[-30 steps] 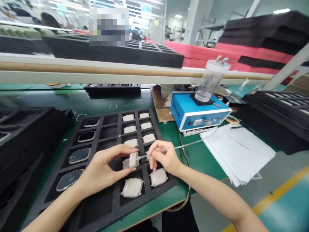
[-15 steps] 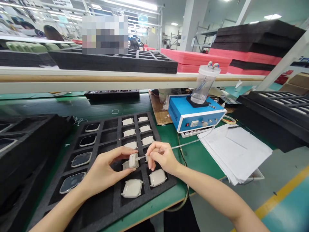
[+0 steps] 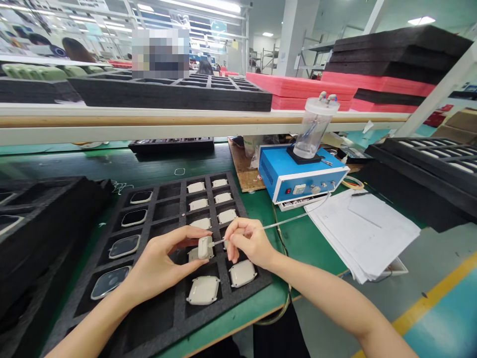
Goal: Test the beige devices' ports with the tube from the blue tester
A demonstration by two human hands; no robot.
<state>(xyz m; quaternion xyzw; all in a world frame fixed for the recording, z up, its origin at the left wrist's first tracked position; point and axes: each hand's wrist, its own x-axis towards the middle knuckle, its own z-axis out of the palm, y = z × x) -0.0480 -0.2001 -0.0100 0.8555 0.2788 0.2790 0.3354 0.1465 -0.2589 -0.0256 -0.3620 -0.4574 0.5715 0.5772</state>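
Between the thumb and fingers of my left hand [image 3: 164, 261] is a cream watch case [image 3: 203, 247], tipped up so its narrow side faces right. My right hand [image 3: 251, 241] pinches a thin, pale, pen-like tool [image 3: 219, 241], whose tip meets or nearly meets the side of the case. From behind my right hand a clear tube [image 3: 283, 220] runs toward the blue machine. Both hands are over a black foam tray [image 3: 175, 318]. Cream watch cases [image 3: 203, 290] lie in its right two columns, and dark-faced watch parts [image 3: 111, 282] in its left column.
A blue machine [image 3: 313, 180] carrying a clear cylinder [image 3: 315, 132] stands behind, right of the tray. White papers [image 3: 361, 233] lie on the right. More foam trays [image 3: 33, 248] are stacked at left. A shelf edge [image 3: 149, 130] crosses behind, with people beyond it.
The view has shifted very slightly. Both hands keep the same grip, and the tool stays at the side of the watch case.
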